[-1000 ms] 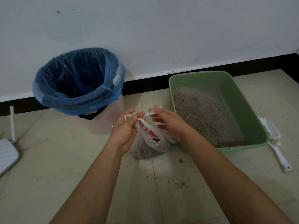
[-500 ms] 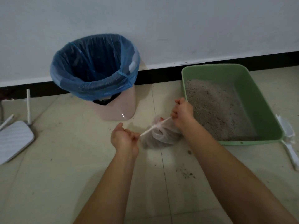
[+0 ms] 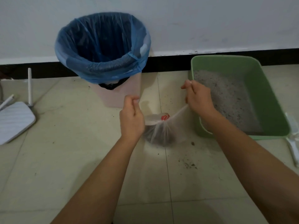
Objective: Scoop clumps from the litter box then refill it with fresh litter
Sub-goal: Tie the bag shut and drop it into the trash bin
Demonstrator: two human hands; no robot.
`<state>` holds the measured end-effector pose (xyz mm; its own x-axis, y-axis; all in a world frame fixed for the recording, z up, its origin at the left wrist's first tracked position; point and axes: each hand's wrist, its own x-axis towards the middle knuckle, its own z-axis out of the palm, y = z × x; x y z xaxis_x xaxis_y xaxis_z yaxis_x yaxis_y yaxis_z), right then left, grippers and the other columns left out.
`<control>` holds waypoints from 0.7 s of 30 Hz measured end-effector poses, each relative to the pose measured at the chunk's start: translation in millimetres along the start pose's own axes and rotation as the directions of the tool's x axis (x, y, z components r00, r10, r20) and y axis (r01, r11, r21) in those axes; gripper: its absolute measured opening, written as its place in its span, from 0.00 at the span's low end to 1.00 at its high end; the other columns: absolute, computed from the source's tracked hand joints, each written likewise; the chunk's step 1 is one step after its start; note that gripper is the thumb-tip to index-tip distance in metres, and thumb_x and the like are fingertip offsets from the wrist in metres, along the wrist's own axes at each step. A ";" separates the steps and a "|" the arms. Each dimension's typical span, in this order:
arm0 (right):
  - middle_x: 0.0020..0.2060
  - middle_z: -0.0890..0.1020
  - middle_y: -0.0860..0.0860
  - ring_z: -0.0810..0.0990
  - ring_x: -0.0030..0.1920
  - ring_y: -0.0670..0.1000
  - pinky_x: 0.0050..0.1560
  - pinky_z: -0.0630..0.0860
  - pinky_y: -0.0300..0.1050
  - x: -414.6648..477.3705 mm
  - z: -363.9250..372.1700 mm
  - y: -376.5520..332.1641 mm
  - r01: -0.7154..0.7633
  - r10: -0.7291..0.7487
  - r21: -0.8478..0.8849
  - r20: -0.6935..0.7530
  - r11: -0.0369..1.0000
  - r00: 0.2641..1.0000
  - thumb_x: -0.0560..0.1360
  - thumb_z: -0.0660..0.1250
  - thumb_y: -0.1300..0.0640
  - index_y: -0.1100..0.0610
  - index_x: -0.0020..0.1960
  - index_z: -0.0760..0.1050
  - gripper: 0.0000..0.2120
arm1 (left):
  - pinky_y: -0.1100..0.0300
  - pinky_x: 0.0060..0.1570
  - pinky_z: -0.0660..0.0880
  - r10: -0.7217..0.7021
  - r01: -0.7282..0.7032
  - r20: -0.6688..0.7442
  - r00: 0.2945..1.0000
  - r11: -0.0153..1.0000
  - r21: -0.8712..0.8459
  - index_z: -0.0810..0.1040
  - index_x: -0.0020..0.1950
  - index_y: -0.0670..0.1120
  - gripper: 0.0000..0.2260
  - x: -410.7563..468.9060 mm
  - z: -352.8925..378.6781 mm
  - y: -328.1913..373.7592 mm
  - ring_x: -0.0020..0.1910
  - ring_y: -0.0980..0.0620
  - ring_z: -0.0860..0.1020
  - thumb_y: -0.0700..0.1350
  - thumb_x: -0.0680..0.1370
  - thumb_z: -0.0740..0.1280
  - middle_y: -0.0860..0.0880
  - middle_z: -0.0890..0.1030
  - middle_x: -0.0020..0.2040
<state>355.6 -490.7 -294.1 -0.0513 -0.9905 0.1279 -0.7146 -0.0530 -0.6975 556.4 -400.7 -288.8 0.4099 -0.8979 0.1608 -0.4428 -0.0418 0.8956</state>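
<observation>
A small thin plastic bag (image 3: 163,133) with dark clumps in its bottom sat on the tiled floor (image 3: 64,159), just in front of the near left corner of the green litter box (image 3: 275,107). Both hands were fists closed on the bag's handles — the left hand (image 3: 131,120) gripped one end tight against the bag's left side, and the right hand (image 3: 198,98), over the litter box's left wall, pulled the other end out taut. The neck was bunched where a red print showed. Grey litter (image 3: 226,97) lay inside the litter box. A bin with a blue liner (image 3: 103,50) stood left of the litter box, against the wall. A white scoop (image 3: 292,143) lay just beside the box's right wall — partly cut off by the frame.
</observation>
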 end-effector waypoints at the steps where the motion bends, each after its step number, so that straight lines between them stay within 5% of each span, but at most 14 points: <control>1: 0.48 0.84 0.54 0.81 0.50 0.55 0.49 0.74 0.47 1.6 -6.6 -3.5 0.021 -0.021 0.002 -0.016 1.000 1.000 0.84 0.53 0.46 0.54 0.55 0.82 0.21 | 0.62 0.35 0.70 0.005 0.000 0.058 0.998 0.996 -0.095 0.73 0.57 0.49 0.08 3.3 4.3 11.5 0.30 0.60 0.71 0.44 0.84 0.55 0.56 0.72 0.34; 3: 0.47 0.80 0.53 0.78 0.47 0.53 0.46 0.72 0.46 2.6 -17.8 -10.2 0.091 -0.100 -0.106 -0.080 0.990 0.992 0.83 0.53 0.43 0.52 0.53 0.81 0.21 | 0.55 0.31 0.69 -0.027 0.054 0.098 0.995 0.959 -0.280 0.72 0.57 0.51 0.08 10.2 12.5 34.5 0.27 0.55 0.68 0.45 0.84 0.54 0.53 0.70 0.30; 6: 0.39 0.78 0.54 0.75 0.41 0.51 0.46 0.75 0.50 -6.5 -22.3 -19.7 0.163 -0.175 -0.120 -0.104 0.979 0.979 0.83 0.57 0.44 0.54 0.50 0.80 0.18 | 0.59 0.31 0.73 -0.104 0.111 0.040 0.994 0.914 -0.390 0.71 0.59 0.48 0.08 15.2 20.6 53.0 0.26 0.55 0.71 0.43 0.84 0.54 0.54 0.70 0.26; 7: 0.39 0.80 0.53 0.76 0.41 0.50 0.48 0.76 0.49 -10.2 -21.5 -19.8 0.120 -0.122 -0.044 -0.042 0.992 0.992 0.82 0.60 0.45 0.54 0.60 0.79 0.16 | 0.61 0.36 0.76 -0.151 0.154 0.041 0.988 0.901 -0.405 0.70 0.61 0.47 0.08 14.5 21.9 52.2 0.28 0.55 0.75 0.44 0.84 0.54 0.53 0.73 0.27; 9: 0.41 0.81 0.48 0.79 0.42 0.46 0.48 0.76 0.43 -17.4 -17.7 -17.1 -0.040 0.027 0.123 0.101 0.992 0.994 0.78 0.67 0.45 0.51 0.78 0.60 0.32 | 0.59 0.50 0.77 -0.308 0.315 0.090 0.947 0.839 -0.444 0.67 0.66 0.46 0.12 12.9 24.4 36.6 0.40 0.54 0.82 0.47 0.84 0.56 0.51 0.81 0.35; 11: 0.47 0.79 0.45 0.81 0.45 0.46 0.50 0.76 0.42 -25.2 -12.7 -9.0 -0.105 0.079 0.190 0.138 0.976 0.987 0.76 0.70 0.46 0.49 0.80 0.50 0.41 | 0.52 0.63 0.72 -0.448 0.461 0.140 0.883 0.773 -0.436 0.61 0.73 0.48 0.23 9.4 22.3 16.7 0.56 0.52 0.80 0.55 0.81 0.61 0.51 0.84 0.51; 13: 0.48 0.77 0.46 0.80 0.43 0.44 0.48 0.78 0.41 -34.6 -7.7 -2.2 -0.096 0.081 0.187 0.082 0.978 0.993 0.76 0.71 0.48 0.52 0.76 0.58 0.35 | 0.54 0.65 0.67 -0.521 0.529 0.136 0.843 0.753 -0.392 0.56 0.77 0.52 0.32 2.8 19.6 -0.9 0.66 0.52 0.72 0.61 0.77 0.64 0.53 0.75 0.67; 16: 0.42 0.78 0.48 0.78 0.40 0.46 0.44 0.79 0.43 -47.8 1.1 5.6 -0.139 0.128 0.143 0.079 0.980 0.989 0.76 0.70 0.46 0.52 0.56 0.72 0.14 | 0.57 0.63 0.66 -0.524 0.522 0.066 0.849 0.816 -0.248 0.55 0.78 0.51 0.42 -14.0 17.7 -20.3 0.68 0.51 0.68 0.67 0.71 0.67 0.51 0.66 0.73; 18: 0.40 0.80 0.47 0.79 0.39 0.45 0.44 0.79 0.44 -53.6 7.8 12.0 -0.177 0.165 0.044 0.193 0.983 0.967 0.76 0.67 0.40 0.52 0.48 0.76 0.15 | 0.56 0.61 0.69 -0.482 0.483 0.033 0.875 0.874 -0.054 0.56 0.78 0.49 0.46 -30.5 17.4 -32.0 0.66 0.49 0.70 0.71 0.68 0.66 0.48 0.67 0.71; 21: 0.44 0.83 0.48 0.80 0.42 0.46 0.46 0.79 0.45 -56.6 17.0 14.1 -0.140 0.173 -0.129 0.300 0.982 0.938 0.74 0.64 0.33 0.54 0.54 0.80 0.25 | 0.50 0.61 0.74 -0.512 0.499 0.081 0.855 0.856 0.139 0.69 0.70 0.50 0.40 -47.1 19.5 -47.5 0.60 0.46 0.77 0.76 0.69 0.58 0.48 0.76 0.63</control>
<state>360.3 -437.6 -323.2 0.0375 -0.9764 -0.2127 -0.7841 0.1032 -0.6120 542.6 -365.0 -347.0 0.5125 -0.7822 -0.3543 -0.2853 -0.5442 0.7889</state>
